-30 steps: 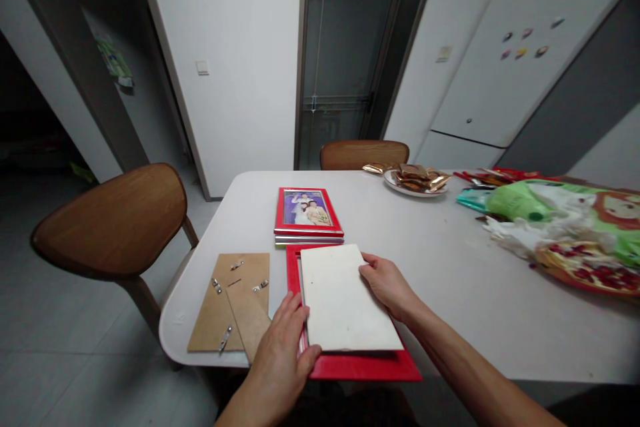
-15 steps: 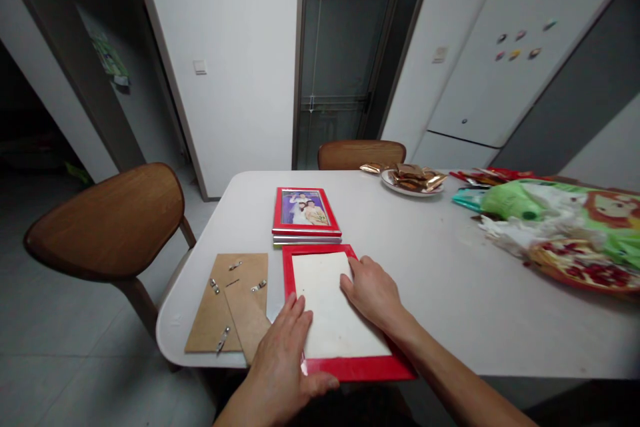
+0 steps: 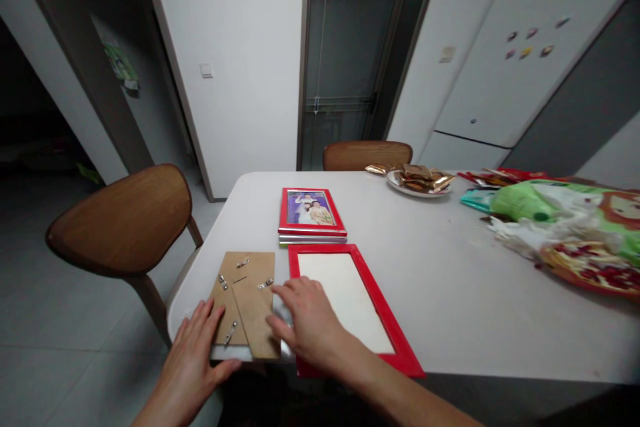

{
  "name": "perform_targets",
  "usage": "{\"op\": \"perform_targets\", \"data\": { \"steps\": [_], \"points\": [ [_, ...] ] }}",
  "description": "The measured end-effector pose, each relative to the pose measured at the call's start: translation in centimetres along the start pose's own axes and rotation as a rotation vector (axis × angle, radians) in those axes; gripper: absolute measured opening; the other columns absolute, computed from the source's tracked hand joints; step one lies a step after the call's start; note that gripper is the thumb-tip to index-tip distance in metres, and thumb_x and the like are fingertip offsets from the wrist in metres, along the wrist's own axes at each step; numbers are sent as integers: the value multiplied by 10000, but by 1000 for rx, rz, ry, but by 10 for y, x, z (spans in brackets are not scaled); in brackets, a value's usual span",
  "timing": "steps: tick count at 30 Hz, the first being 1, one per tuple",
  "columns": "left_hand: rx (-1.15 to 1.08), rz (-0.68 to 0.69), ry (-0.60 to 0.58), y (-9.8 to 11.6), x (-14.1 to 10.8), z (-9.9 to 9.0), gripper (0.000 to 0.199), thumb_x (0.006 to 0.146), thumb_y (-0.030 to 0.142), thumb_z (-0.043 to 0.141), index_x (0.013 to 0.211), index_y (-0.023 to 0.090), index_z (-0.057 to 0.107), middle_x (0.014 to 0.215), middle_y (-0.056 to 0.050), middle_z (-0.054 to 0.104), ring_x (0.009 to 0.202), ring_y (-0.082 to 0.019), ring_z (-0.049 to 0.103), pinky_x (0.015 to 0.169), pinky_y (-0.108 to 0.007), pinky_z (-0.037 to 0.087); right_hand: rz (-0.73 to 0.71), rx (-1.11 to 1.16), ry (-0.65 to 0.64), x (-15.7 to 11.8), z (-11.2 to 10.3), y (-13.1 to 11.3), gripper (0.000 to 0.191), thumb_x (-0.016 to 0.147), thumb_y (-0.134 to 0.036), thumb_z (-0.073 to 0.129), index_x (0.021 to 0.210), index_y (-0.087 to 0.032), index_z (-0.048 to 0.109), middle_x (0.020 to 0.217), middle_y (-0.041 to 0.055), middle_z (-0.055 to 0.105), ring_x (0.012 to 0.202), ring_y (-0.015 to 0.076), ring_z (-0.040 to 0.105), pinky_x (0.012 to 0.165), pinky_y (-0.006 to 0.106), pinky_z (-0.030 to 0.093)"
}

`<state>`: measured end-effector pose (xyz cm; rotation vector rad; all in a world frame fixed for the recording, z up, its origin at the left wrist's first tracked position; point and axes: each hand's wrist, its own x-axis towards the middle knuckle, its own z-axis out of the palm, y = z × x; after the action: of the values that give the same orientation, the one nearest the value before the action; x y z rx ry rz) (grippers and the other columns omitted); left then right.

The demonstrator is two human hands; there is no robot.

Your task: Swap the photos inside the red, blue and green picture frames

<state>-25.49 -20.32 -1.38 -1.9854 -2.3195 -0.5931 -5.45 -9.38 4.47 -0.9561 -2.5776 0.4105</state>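
Observation:
A brown frame backing board [image 3: 250, 300] with metal turn clips and a stand flap lies near the table's front left corner. My left hand [image 3: 195, 353] is at its left edge, fingers spread. Over the board's right side reaches my right hand [image 3: 305, 317], thumb and fingers apart, close to a clip. Beneath my right wrist lies a red picture frame [image 3: 383, 310], with a white sheet [image 3: 345, 287] inside its border. Behind it sits a stack of frames, the top one a red photo frame [image 3: 313, 211] showing a group portrait.
A plate [image 3: 440, 193] of gold-wrapped packets stands at the back. To the right are a green bag [image 3: 525, 199], crumpled white tissue and a red dish [image 3: 590, 280] of food scraps. Wooden chairs [image 3: 125, 220] stand at the left and far sides of the white table [image 3: 450, 320].
Both hands have left the red frame with the white sheet and moved left to the backing board. The view has shifted slightly.

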Motion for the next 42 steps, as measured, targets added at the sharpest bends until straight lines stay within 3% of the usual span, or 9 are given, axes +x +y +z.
{"op": "perform_targets", "data": {
  "steps": [3, 6, 9, 16, 20, 24, 28, 34, 42],
  "points": [
    [7, 52, 56, -9, -5, 9, 584, 630, 358, 622, 1158, 188, 438, 1278, -136, 399, 1179, -279, 347, 948, -451, 318, -44, 24, -60, 4, 20, -27, 497, 623, -501, 556, 1006, -186, 528, 955, 90, 502, 888, 239, 412, 791, 396, 305],
    [0, 78, 89, -11, -6, 12, 594, 619, 383, 636, 1146, 186, 446, 1258, -132, 425, 1154, -278, 385, 925, -440, 360, -25, 93, -80, 4, 28, -32, 457, 607, -365, 593, 1019, -184, 512, 988, 91, 466, 902, 229, 401, 785, 382, 327],
    [-15, 99, 112, -4, -2, 8, 603, 603, 388, 651, 1133, 178, 454, 1233, -142, 452, 1116, -275, 433, 897, -425, 400, -40, 238, -53, 1, 18, -28, 415, 630, -234, 542, 1040, -191, 491, 992, 72, 449, 911, 192, 402, 785, 330, 353],
    [-57, 248, 189, 69, 16, -7, 578, 663, 366, 615, 1164, 155, 417, 1256, -155, 421, 1154, -267, 387, 913, -424, 395, -22, 263, 49, -34, -38, 10, 435, 595, -149, 508, 1026, -204, 526, 1090, 77, 431, 996, 200, 406, 862, 366, 352],
    [-85, 343, 85, 115, 24, 3, 598, 628, 384, 647, 1126, 111, 458, 1228, -187, 442, 1132, -283, 411, 892, -419, 417, 83, 191, 9, -65, -58, 47, 419, 615, -156, 484, 1030, -185, 543, 1122, 94, 445, 1032, 207, 422, 890, 384, 350],
    [-88, 349, -54, 141, 31, 13, 603, 621, 387, 650, 1113, 83, 479, 1214, -202, 450, 1118, -298, 423, 890, -432, 414, 162, 131, -18, -82, -60, 71, 401, 638, -203, 483, 1032, -181, 558, 1112, 102, 469, 1032, 219, 437, 890, 394, 357],
    [-72, 299, -153, 148, 39, 16, 539, 644, 339, 634, 1092, 71, 501, 1189, -194, 479, 1101, -299, 442, 913, -460, 382, 180, 100, -21, -82, -50, 83, 403, 633, -204, 481, 1027, -174, 563, 1104, 104, 482, 1019, 221, 445, 887, 395, 357],
    [-89, 272, -185, 144, 43, 12, 393, 710, 247, 560, 1073, 106, 507, 1180, -147, 504, 1113, -259, 440, 938, -480, 339, 100, 13, 69, -84, -31, 92, 434, 606, -189, 497, 1036, -187, 552, 1111, 101, 485, 1023, 234, 426, 876, 420, 339],
    [-156, 454, -221, 134, 29, 20, 605, 695, 494, 529, 1161, 121, 432, 1278, -164, 383, 1183, -277, 342, 957, -528, 268, 91, -110, 73, -75, -34, 98, 332, 740, -314, 452, 1033, -196, 554, 1076, 95, 507, 979, 209, 439, 837, 378, 350]
  ]
}}
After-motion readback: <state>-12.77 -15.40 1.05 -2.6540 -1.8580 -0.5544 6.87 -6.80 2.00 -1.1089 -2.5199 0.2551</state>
